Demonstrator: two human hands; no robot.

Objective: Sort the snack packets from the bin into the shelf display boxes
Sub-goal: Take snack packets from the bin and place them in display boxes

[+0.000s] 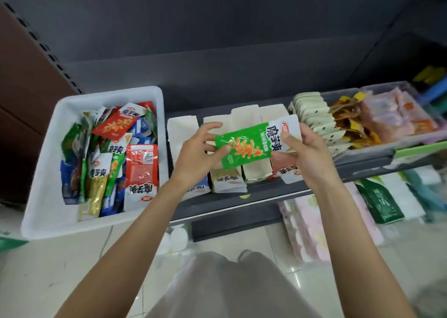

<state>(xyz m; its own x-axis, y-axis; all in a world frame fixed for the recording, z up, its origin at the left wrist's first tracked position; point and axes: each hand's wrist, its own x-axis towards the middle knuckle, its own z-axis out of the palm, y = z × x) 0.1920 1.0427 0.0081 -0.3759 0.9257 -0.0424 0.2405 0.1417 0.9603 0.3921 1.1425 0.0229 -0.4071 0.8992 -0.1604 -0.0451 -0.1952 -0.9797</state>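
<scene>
**Green packet held over the display boxes, ready to be matched**

You hold the green packet [251,146] flat in the air above the middle of the row of display boxes [244,122], printed face up toward you, probably so you can read the flavour before you choose a slot. Its long axis runs from lower left to upper right: the green end points down toward your left hand [198,153], and the white, logo end points up toward your right hand [307,148]. Your left thumb and fingers pinch the lower green corner; your right hand's fingers curl round the white end. With 2 hands on it, the packet stays level and does not droop.

Just beneath it, the cardboard boxes stand side by side on the shelf [242,196], their tall backs raised and their low fronts open, so packets can slide in upright. A red packet [286,169] shows in the box under your right hand, and pale packets [226,180] lie in the one beside it, so neither looks like a home for green.

The white bin [48,172] sits to your left, holding a loose heap of red, green, blue and gold packets.
</scene>
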